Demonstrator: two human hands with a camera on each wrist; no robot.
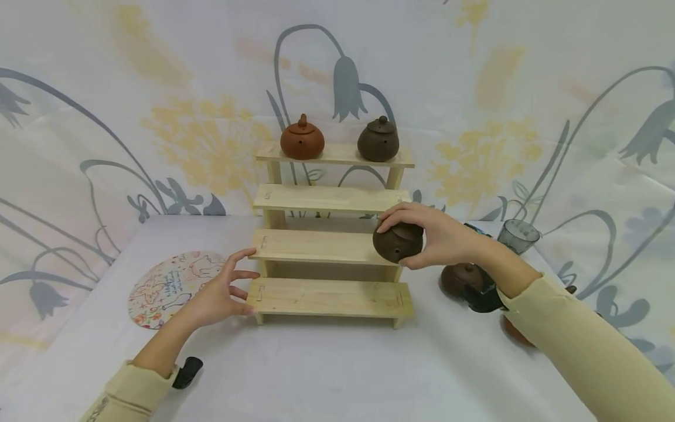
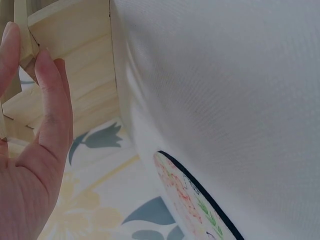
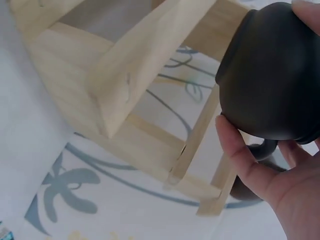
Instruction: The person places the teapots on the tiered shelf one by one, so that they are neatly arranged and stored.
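My right hand grips a dark brown teapot by its body, thumb below and fingers over the top. It hangs at the right end of the wooden tiered stand, overlapping the second shelf from the bottom in the head view. The right wrist view shows the pot's curved handle beside my fingers. At the stand's left end, my left hand spreads its fingers against the lower shelf ends. In the left wrist view, fingers lie on either side of a board's end.
A reddish teapot and a dark teapot stand on the top shelf. To the right are another brown teapot, a reddish pot partly behind my sleeve, and a clear cup. A round printed mat lies left.
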